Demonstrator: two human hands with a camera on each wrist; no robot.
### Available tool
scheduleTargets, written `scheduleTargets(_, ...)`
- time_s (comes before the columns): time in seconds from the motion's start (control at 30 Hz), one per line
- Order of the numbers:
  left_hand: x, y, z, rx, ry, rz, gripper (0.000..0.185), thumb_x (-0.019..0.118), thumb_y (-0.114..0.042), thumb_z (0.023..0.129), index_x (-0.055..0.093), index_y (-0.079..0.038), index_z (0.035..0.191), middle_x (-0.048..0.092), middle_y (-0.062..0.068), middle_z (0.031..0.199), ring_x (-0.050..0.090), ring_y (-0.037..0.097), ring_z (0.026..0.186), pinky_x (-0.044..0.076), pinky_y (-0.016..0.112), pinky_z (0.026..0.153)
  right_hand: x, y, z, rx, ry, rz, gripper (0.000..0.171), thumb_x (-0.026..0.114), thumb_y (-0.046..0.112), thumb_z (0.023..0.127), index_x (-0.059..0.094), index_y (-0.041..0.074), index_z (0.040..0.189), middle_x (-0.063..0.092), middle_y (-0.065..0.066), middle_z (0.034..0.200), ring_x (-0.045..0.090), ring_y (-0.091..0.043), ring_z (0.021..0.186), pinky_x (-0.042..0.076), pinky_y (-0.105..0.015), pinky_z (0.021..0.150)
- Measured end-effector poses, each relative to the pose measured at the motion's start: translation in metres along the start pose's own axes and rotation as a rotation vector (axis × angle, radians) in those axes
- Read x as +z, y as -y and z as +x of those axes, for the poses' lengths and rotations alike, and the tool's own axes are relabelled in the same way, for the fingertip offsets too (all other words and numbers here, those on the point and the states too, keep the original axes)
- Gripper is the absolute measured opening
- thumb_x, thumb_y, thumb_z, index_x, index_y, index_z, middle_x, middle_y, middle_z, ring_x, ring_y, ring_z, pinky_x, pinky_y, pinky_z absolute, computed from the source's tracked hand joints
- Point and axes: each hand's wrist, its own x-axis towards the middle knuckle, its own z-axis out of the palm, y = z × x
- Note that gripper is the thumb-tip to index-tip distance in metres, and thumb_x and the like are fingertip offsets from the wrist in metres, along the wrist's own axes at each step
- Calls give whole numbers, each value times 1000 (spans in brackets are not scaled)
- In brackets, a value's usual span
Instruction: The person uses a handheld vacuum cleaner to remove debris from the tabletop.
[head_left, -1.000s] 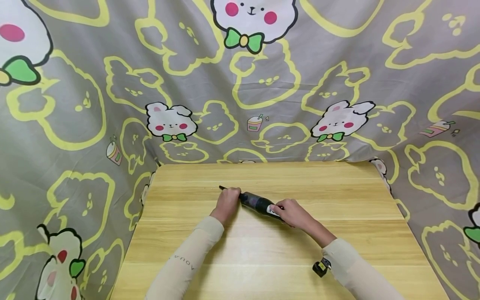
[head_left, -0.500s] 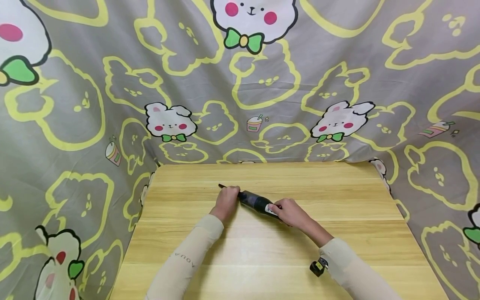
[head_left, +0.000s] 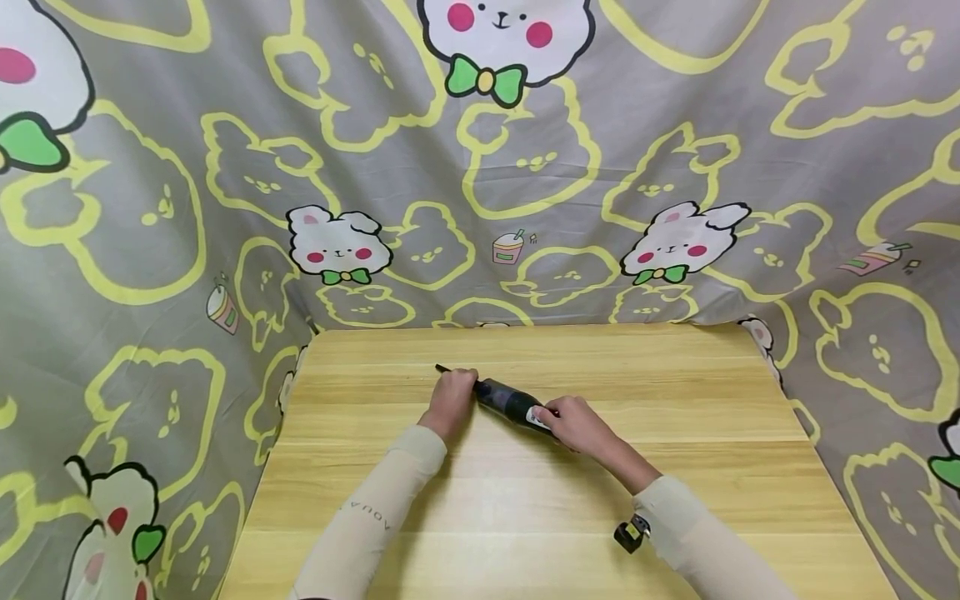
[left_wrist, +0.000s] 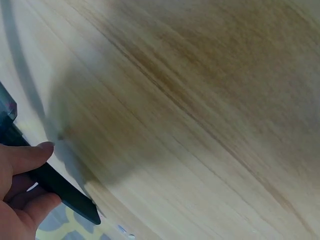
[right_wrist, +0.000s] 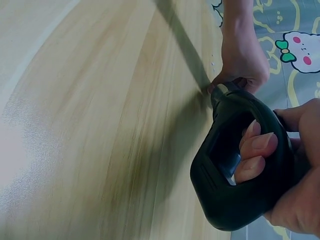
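Observation:
A black handheld vacuum cleaner (head_left: 504,402) with a see-through dust cup slants over the wooden table. My left hand (head_left: 452,400) holds its narrow nozzle, whose dark tip (head_left: 441,367) sticks out beyond the fingers to the far left. In the left wrist view, thumb and fingers pinch this flat nozzle (left_wrist: 65,190) close over the wood. My right hand (head_left: 577,423) grips the rear handle. Seen from the right wrist, its fingers (right_wrist: 257,145) curl through the loop of the black handle (right_wrist: 235,200). Part of the nozzle is hidden by the left hand.
Small pale specks (left_wrist: 125,231) lie on the table near the nozzle tip. The light wooden table (head_left: 600,517) is enclosed at the back and both sides by a grey curtain (head_left: 540,192) with cartoon prints. A small black device (head_left: 630,533) hangs at the right sleeve.
Both hands and the vacuum cleaner have shifted slightly left and toward the back of the table. The grip of each hand stays the same.

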Motion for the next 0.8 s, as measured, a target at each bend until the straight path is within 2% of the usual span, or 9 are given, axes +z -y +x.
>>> scheduleTargets(0.33, 0, 1, 1, -22, 23, -7, 19, 67, 14, 89, 74, -4, 90, 78, 14, 84, 76, 31, 73, 65, 38, 63, 3, 4, 1, 20, -20, -4, 44, 53, 34, 109, 64, 14, 71, 47, 3, 46, 38, -12, 37, 34, -25, 44)
scheduleTargets(0.53, -2, 1, 3, -14, 19, 9, 19, 68, 14, 90, 75, -4, 90, 78, 14, 84, 76, 31, 73, 65, 37, 62, 3, 4, 2, 15, -16, 6, 43, 52, 35, 109, 67, 13, 74, 50, 2, 47, 39, -11, 36, 35, -25, 43)
scheduleTargets(0.8, -2, 2, 5, -14, 27, 5, 17, 68, 10, 92, 76, -4, 92, 79, 14, 86, 77, 30, 75, 65, 38, 63, 1, 3, 4, 11, 8, 49, 48, 51, 34, 110, 69, 3, 79, 53, -5, 48, 39, -11, 34, 37, -27, 42)
